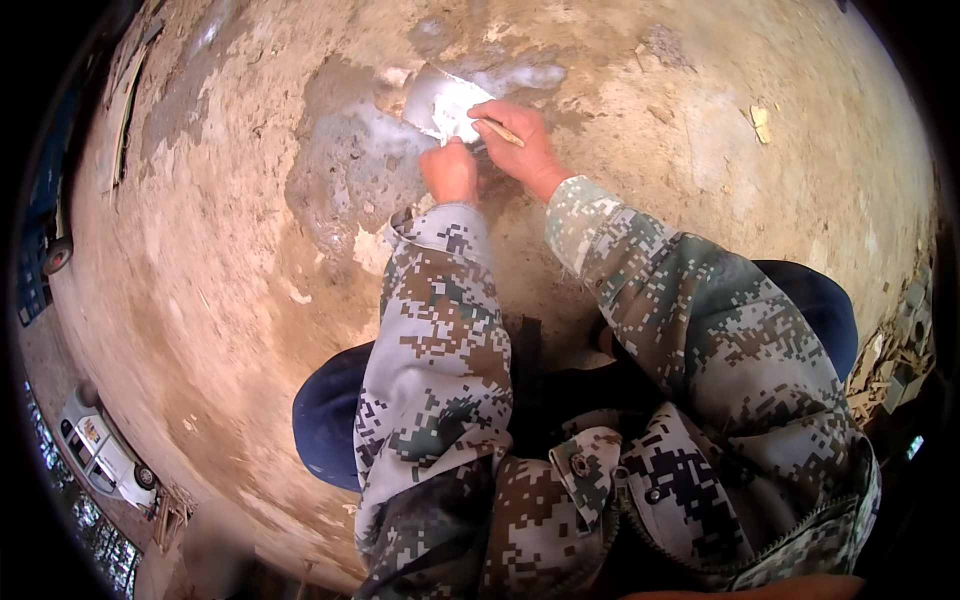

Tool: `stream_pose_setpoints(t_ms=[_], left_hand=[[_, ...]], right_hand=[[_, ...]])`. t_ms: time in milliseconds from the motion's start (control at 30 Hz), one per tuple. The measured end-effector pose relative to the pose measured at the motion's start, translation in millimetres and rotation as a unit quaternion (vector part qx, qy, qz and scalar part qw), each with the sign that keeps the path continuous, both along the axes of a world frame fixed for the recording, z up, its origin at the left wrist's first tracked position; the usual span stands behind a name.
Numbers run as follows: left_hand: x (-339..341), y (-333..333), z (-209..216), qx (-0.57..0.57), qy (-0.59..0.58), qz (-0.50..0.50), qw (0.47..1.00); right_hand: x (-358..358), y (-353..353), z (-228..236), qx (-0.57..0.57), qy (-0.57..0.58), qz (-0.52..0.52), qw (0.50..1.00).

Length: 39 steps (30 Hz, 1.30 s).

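Note:
My right hand is closed around a short pale wooden handle. It appears to belong to a wide scraper whose flat, shiny blade lies just beyond my fingers. Glaring bright white stuff, perhaps paste, covers part of the blade. My left hand is closed at the near edge of this white patch, thumb and fingers pressed together. Whatever is between them is too small and overexposed to make out. Both hands are close together, low over a damp grey patch on the brown ground.
Dark-clad knees flank my camouflage sleeves. A yellowish scrap lies on the ground at the far right. Wood scraps are piled at the right edge. A white car and a blue vehicle stand at the left.

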State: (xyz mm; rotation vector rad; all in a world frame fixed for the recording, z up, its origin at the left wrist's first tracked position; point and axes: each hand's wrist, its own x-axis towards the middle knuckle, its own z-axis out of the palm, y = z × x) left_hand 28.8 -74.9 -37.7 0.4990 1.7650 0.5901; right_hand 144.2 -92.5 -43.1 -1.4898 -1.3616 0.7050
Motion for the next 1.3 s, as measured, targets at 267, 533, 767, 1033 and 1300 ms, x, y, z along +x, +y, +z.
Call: stream_pose_setpoints(t_ms=[267, 533, 767, 1033, 1300], left_hand=[[4.3, -4.9, 18.4, 0.097, 0.333, -0.196, 0.917], [-9.3, -4.7, -21.3, 0.061, 0.207, -0.106, 0.971], [-20.1, 7.7, 1.5, -0.067, -0.217, 0.165, 0.960], [-19.3, 8.1, -11.3, 0.059, -0.436, 0.121, 0.890], [26.8, -10.0, -14.6, 0.019, -0.297, 0.069, 0.952]], right_hand=[[-6.0, 6.1, 23.2, -0.124, 0.136, -0.127, 0.975], [-26.1, 6.8, 45.8, 0.008, 0.012, 0.012, 1.000], [-8.4, 14.6, 13.2, -0.063, 0.046, 0.000, 0.997], [-21.7, 15.2, 39.6, 0.034, -0.026, 0.173, 0.984], [10.5, 5.9, 33.0, -0.018, -0.110, 0.087, 0.990]])
